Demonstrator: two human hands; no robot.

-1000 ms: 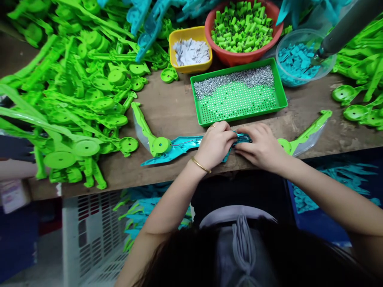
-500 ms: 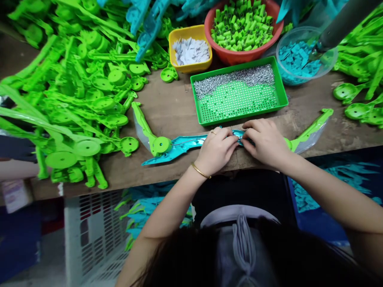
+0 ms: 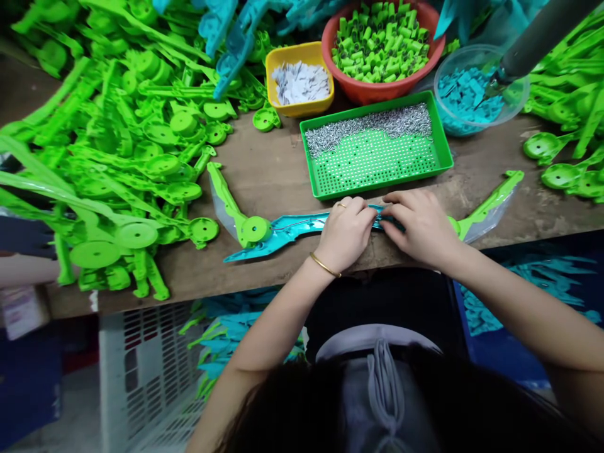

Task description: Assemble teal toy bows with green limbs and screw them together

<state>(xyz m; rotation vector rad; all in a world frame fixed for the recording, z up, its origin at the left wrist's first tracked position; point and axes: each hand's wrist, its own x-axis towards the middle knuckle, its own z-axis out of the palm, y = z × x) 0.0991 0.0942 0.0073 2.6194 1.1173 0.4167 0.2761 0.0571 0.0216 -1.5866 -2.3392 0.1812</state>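
One frame (image 3: 298, 229) lies on the tabletop (image 3: 264, 170), with two green arms (image 3: 249, 234), one at each side. At its middle, the grip of the left hand (image 3: 348, 236) pinches it, and so does that of the right hand (image 3: 419, 226). Beyond stand one tray (image 3: 377, 165), one yellow tub (image 3: 302, 109), one red bowl (image 3: 382, 93), one clear bowl (image 3: 518, 100).

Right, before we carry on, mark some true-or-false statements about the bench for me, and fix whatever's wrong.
1. The left hand and right hand are both at the blue piece. True.
2. The red bowl holds green pieces. True.
3. The green tray is full of metal bits. False: much of its floor is bare.
4. The yellow tub holds white slips. True.
5. The yellow tub stands right of the red bowl. False: it stands left.
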